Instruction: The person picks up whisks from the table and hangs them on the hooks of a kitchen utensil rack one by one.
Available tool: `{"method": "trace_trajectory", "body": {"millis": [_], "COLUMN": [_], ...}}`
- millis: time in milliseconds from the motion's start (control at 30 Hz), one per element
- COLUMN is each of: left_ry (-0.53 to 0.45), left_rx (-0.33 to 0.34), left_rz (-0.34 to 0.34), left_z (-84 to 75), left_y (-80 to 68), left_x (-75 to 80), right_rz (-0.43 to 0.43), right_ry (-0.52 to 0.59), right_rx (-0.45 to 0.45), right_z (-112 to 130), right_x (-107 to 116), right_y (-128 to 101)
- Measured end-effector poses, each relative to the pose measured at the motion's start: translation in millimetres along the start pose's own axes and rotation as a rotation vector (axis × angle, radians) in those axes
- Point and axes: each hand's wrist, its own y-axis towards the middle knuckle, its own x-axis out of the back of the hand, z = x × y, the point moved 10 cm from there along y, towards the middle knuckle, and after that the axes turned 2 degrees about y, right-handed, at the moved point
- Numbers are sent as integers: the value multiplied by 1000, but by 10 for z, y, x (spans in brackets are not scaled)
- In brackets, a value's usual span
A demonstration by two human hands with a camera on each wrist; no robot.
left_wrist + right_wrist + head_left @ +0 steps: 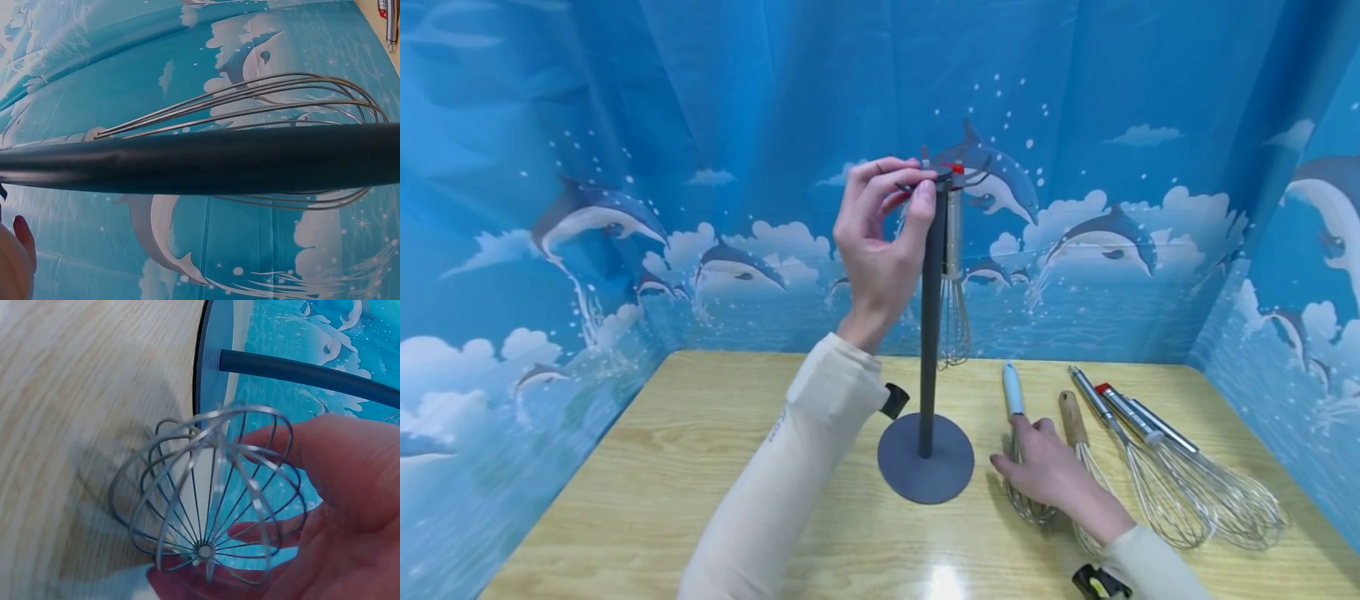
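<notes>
A dark metal stand [929, 333] with a round base and hooked arms at its top stands upright on the table. My left hand [883, 221] holds its top between thumb and fingers. From a hook there hangs a metal-handled whisk [953, 250] with a red end; in the left wrist view its wires [250, 103] show behind the pole. Over a whisk with a light blue handle [1012, 387], lying on the table, is my right hand [1048, 471], thumb and fingers spread around it. Its wire loops [206, 481] face the camera in the right wrist view.
To the right of that hand lie a wooden-handled whisk [1072, 417], a slim metal-handled whisk [1093, 396] and more large metal whisks [1225, 492], some overlapping. A blue curtain [775, 100] with dolphins encloses the wooden table [647, 467] at the back and sides.
</notes>
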Motion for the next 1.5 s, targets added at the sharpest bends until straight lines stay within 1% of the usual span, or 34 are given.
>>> {"method": "trace_trajectory", "body": {"millis": [100, 200, 333, 467, 667, 767, 900, 1033, 1300, 1400, 1500], "left_ry": [-5, 6, 50, 95, 108, 112, 112, 106, 101, 111, 127], "left_rx": [-18, -47, -94, -119, -127, -131, -133, -135, -118, -109, -100], "left_rz": [-3, -7, -14, -24, -30, -32, -35, -37, -29, -23, -17], "left_z": [-14, -43, -90, -113, -121, -127, -128, -128, -119, -114, -107], "left_y": [1, 2, -3, -15, -30, -34, -33, -28, -25, -24, -23], "left_x": [-1, 0, 0, 0, -4, -4, -4, 0, 2, 0, -2], "right_rz": [28, 40, 37, 40, 27, 2, -71, -161, -334, -418, -495], "right_ry": [-31, -38, -33, -25, 37, 85, 154, 238, 383, 406, 432], "right_rx": [-10, -4, -1, -24, -56, -56, -36, -9, -29, -25, 2], "right_z": [-13, -16, -10, -24, -93, -111, -101, -62, 12, 49, 91], "right_x": [-43, -63, -54, -43, -32, -17, 55, 186, 534, 680, 805], "right_y": [33, 67, 113, 141, 165, 159, 153, 145, 32, -34, -91]}}
